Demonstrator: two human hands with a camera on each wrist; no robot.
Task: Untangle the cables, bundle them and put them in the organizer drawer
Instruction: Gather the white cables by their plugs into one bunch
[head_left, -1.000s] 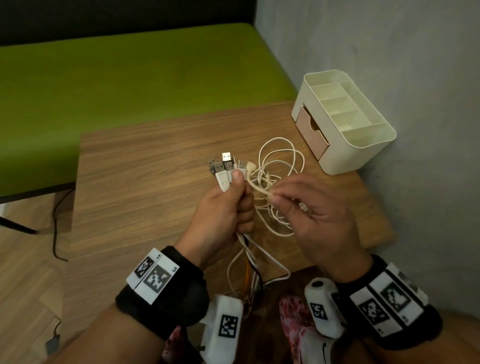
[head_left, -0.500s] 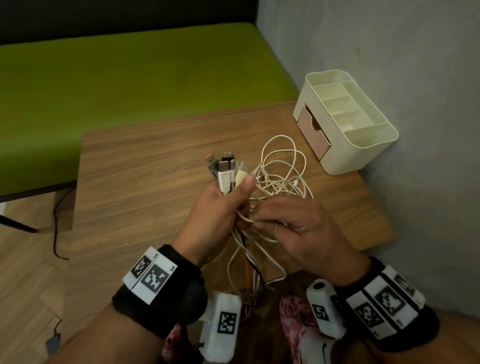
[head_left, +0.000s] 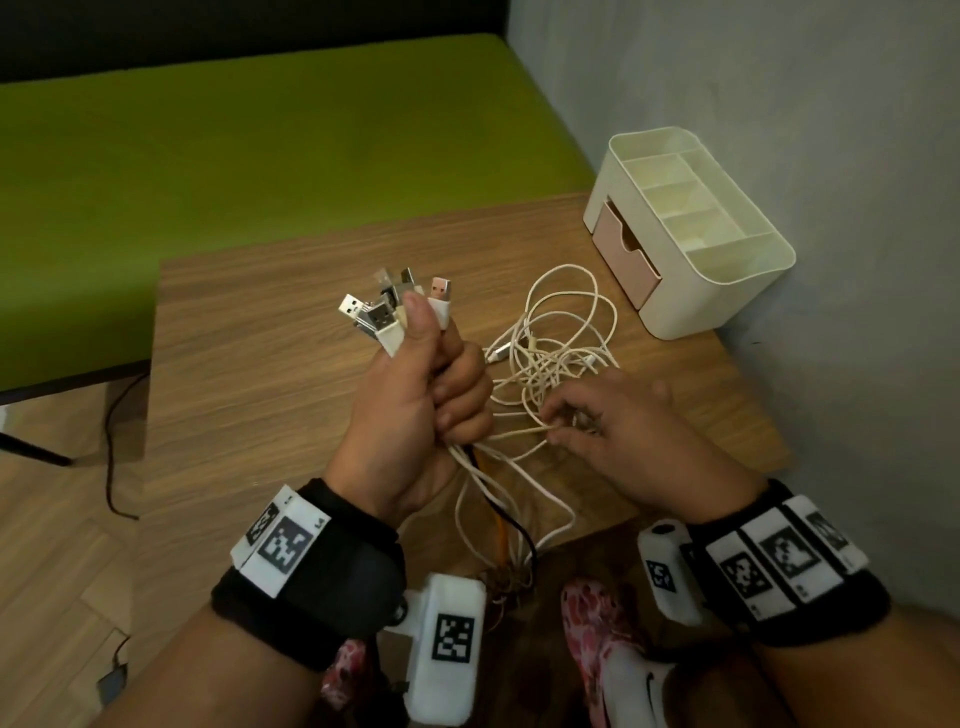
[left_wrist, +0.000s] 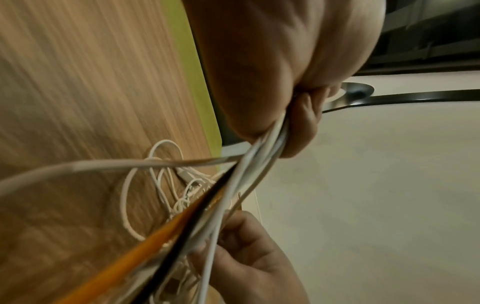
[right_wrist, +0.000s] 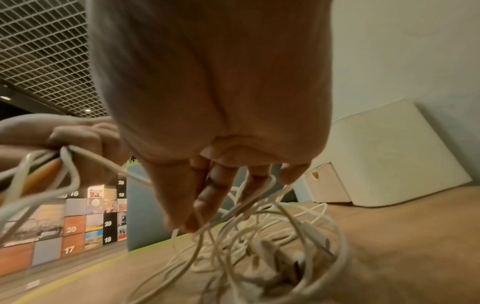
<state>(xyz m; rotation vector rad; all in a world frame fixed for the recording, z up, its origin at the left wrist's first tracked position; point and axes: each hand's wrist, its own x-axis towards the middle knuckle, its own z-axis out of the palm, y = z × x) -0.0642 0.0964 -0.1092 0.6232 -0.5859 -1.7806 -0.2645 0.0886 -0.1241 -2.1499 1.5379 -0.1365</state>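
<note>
My left hand (head_left: 431, 395) is raised above the wooden table (head_left: 249, 374) and grips a bunch of cables just below their USB plugs (head_left: 389, 306), which fan out above my thumb. White, orange and black cables (left_wrist: 197, 226) hang from that fist toward the table's near edge. To its right my right hand (head_left: 597, 426) reaches into a white cable tangle (head_left: 561, 353) lying on the table, and its fingertips (right_wrist: 192, 222) pinch strands of it. The cream organizer (head_left: 727, 249) stands at the far right with its pink drawer (head_left: 623, 249) slightly pulled out.
A grey wall (head_left: 779, 104) runs along the table's right side, close behind the organizer. A green bench (head_left: 234, 130) lies beyond the table's far edge. On the floor at left a dark cord (head_left: 111, 447) trails down.
My left hand has lifted the bundle of plugs higher and tilted it left. My right hand has dropped from near the plugs down into the tangle on the table.
</note>
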